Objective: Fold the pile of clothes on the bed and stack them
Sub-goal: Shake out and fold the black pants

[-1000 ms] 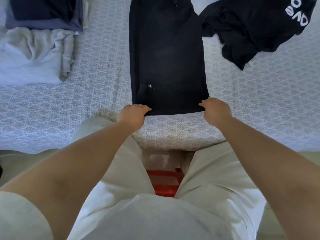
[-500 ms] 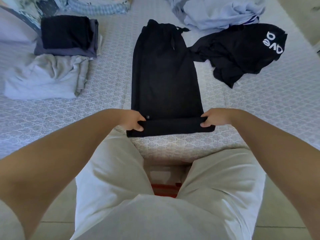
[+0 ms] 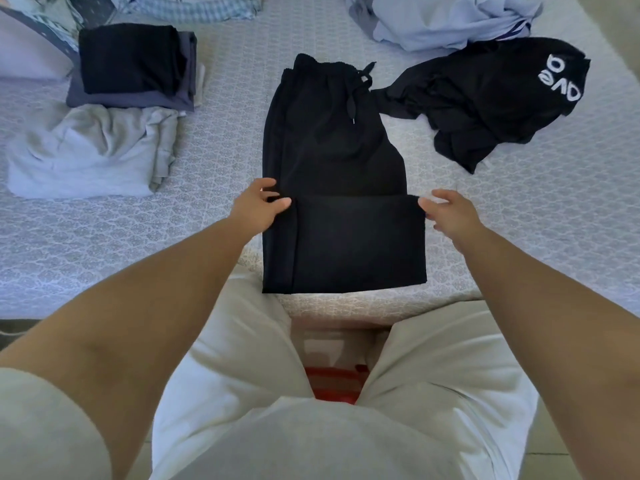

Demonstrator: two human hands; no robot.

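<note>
Black drawstring trousers (image 3: 329,143) lie lengthwise on the bed (image 3: 214,161), waistband at the far end. Their leg ends are folded up over the middle, and the folded panel (image 3: 360,244) reaches the bed's near edge. My left hand (image 3: 258,204) is at the fold's left corner, with the thumb on top and cloth between thumb and fingers. At the fold's right corner is my right hand (image 3: 448,211), its fingers spread and just at the cloth's edge. A stack of folded dark clothes (image 3: 131,67) sits at the far left.
A crumpled pale grey garment (image 3: 90,150) lies in front of the stack. A black top with white letters (image 3: 491,95) lies loose at the right, and a light blue heap (image 3: 443,19) behind it. My legs in pale shorts press against the bed's edge.
Both hands carried the trousers' leg ends away from me, laying them over the middle. The fold grew from a narrow strip to a wide panel. My right hand's fingers have opened.
</note>
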